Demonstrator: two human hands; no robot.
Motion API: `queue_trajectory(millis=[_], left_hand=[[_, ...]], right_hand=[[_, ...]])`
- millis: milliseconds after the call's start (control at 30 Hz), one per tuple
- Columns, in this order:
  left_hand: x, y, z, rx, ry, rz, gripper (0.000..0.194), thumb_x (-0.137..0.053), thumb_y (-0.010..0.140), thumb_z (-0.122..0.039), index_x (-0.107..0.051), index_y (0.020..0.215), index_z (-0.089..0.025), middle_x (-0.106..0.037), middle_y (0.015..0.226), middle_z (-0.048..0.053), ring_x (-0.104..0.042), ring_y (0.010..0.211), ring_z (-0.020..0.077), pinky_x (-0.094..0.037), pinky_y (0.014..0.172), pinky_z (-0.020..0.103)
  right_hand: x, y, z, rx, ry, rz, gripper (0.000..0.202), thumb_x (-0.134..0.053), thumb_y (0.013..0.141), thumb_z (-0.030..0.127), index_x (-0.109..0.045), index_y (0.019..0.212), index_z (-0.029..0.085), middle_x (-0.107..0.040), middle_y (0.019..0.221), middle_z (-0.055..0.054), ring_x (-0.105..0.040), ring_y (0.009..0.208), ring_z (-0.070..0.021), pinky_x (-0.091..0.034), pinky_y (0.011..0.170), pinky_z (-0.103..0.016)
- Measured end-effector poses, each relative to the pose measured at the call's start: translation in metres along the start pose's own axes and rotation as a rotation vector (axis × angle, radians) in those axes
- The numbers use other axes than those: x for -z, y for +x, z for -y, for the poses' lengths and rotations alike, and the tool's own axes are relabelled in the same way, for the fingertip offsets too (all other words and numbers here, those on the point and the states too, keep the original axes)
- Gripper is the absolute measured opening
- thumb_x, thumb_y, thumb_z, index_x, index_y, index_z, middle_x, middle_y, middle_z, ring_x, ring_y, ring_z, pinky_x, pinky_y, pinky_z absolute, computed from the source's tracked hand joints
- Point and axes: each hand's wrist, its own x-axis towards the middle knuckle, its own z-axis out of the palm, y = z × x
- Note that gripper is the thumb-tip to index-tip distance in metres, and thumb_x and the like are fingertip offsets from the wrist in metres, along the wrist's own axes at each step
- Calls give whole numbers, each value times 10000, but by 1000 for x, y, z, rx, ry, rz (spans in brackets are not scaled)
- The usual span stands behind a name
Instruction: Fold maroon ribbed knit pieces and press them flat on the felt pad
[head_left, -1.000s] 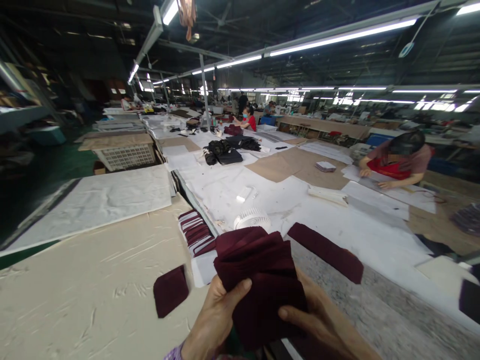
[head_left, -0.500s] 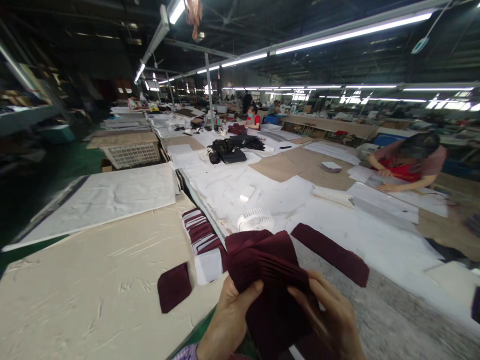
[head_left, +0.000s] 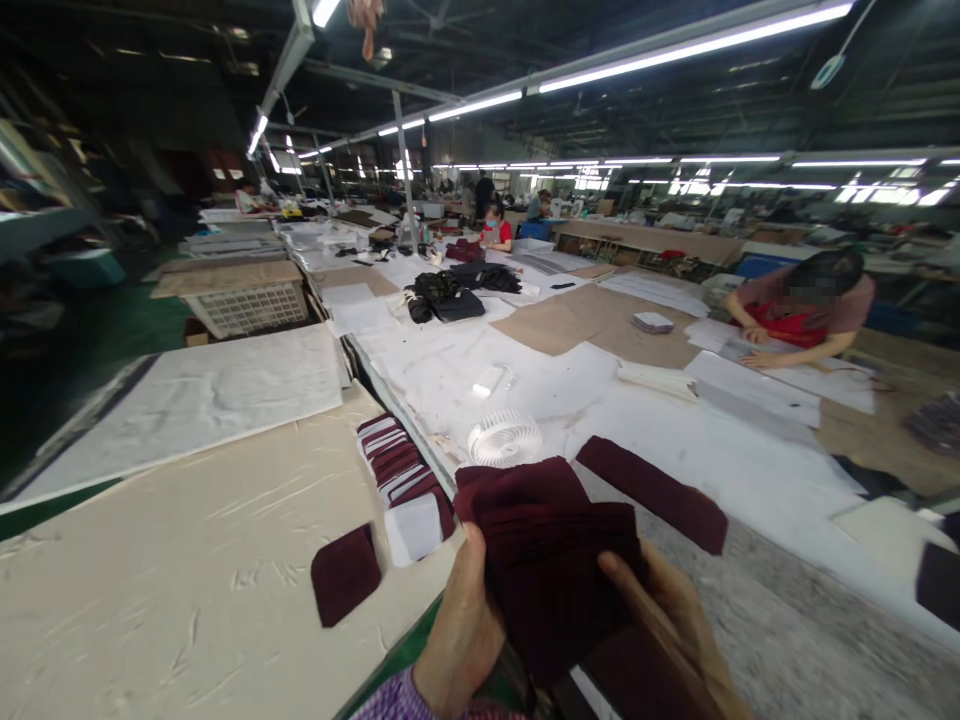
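Between my two hands is a stack of dark maroon fabric pieces (head_left: 555,540), its layers fanned a little along the upper edge. My left hand (head_left: 461,620) grips the stack's left side, thumb up along the edge. My right hand (head_left: 667,620) holds the right side, with the thumb lying on the front face. Just past the stack, a long maroon fabric strip (head_left: 652,490) lies on the table. On the cream surface to the left rest a single maroon piece (head_left: 346,575) and a row of maroon and white bundles (head_left: 397,460) with a white piece (head_left: 414,528) at its near end.
A white fan (head_left: 504,438) lies on the white tabletop beyond the stack. Dark garments (head_left: 457,292) are heaped farther back. A co-worker (head_left: 806,300) leans over papers at the right. A white plastic crate (head_left: 247,305) stands at the left.
The stack's top layers have flattened and spread less in my hands. My left thumb has shifted from the front face to the left edge. The view has turned slightly.
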Motion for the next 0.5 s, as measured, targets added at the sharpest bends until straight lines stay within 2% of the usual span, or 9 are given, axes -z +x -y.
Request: queue_trajectory(millis=[133, 267, 367, 433, 500], left_hand=[[-4, 12, 9, 77, -38, -45, 542, -413, 861, -558, -549, 1253, -209, -620, 1253, 79, -509, 1224, 251, -367, 1082, 415], [-8, 24, 20, 185, -6, 1, 611, -366, 832, -641, -599, 1204, -217, -644, 1218, 68, -510, 1222, 271, -391, 1063, 417], [-14, 31, 29, 201, 37, 12, 642, -349, 804, -689, -643, 1144, -232, -668, 1176, 57, -519, 1210, 286, -412, 1042, 418], [-16, 37, 36, 170, 41, -10, 597, -381, 802, -674, -669, 1098, -243, -680, 1155, 44, -526, 1202, 278, -414, 1041, 409], [-15, 44, 44, 159, 8, -43, 523, -437, 798, -644, -692, 1040, -257, -705, 1100, 32, -550, 1175, 266, -408, 1043, 409]], right_hand=[[6, 0, -13, -56, 122, 18, 312, -544, 861, 458, -636, 1034, 215, -689, 869, -30, -634, 799, -221, -534, 671, -306], [18, -3, -24, -57, 86, -3, 312, -530, 873, 451, -648, 1016, 200, -679, 864, -30, -625, 788, -218, -525, 667, -310], [34, -10, -27, -57, 95, 104, 295, -526, 891, 399, -631, 1093, 211, -692, 972, -31, -634, 849, -213, -529, 786, -345], [46, -14, -26, -67, 117, 192, 297, -534, 894, 360, -609, 1148, 226, -683, 1082, -44, -639, 928, -220, -505, 888, -395], [58, -18, -26, -72, 136, 258, 265, -547, 889, 337, -614, 1124, 234, -640, 1207, -67, -629, 1025, -239, -484, 933, -440]])
